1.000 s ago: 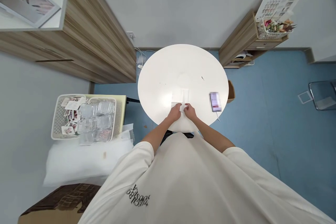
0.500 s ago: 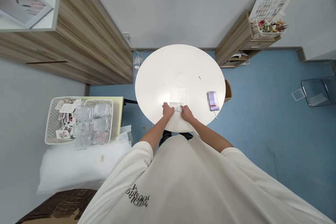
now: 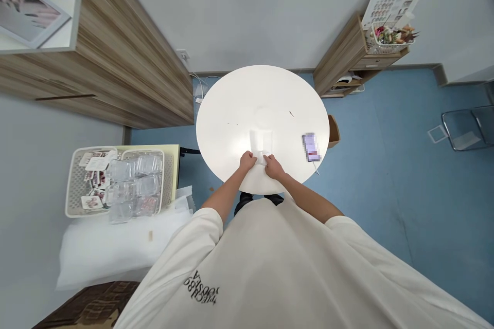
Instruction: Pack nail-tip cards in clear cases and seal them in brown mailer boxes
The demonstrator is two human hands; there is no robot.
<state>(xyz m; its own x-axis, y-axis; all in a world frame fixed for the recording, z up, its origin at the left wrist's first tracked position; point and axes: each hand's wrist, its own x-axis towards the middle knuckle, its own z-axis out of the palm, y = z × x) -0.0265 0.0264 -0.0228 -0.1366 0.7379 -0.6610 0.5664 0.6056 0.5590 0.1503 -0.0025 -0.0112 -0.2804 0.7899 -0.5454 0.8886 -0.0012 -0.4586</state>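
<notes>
A person in a white shirt (image 3: 266, 267) works over a round table (image 3: 262, 87), both hands meeting at the near end of a thin, translucent white sheet (image 3: 261, 139). The sheet lies on the near half of the tabletop and extends away from the fingers, toward the wall (image 3: 247, 15). Its long axis appears to run straight out from the person, far end to the wall, near end to the body, though its pale outline blurs into the table.

The left hand (image 3: 247, 160) sits at the near left corner, fingers curled and thumb turned inward; the right hand (image 3: 274, 166) covers the near right corner, its fingertips reaching in toward the middle. Neither is clearly nearer. Whether either thumb and finger close on the sheet, or merely press it, cannot be told at this size.

A phone (image 3: 311, 147) lies apart to the right, near the table's edge.
</notes>
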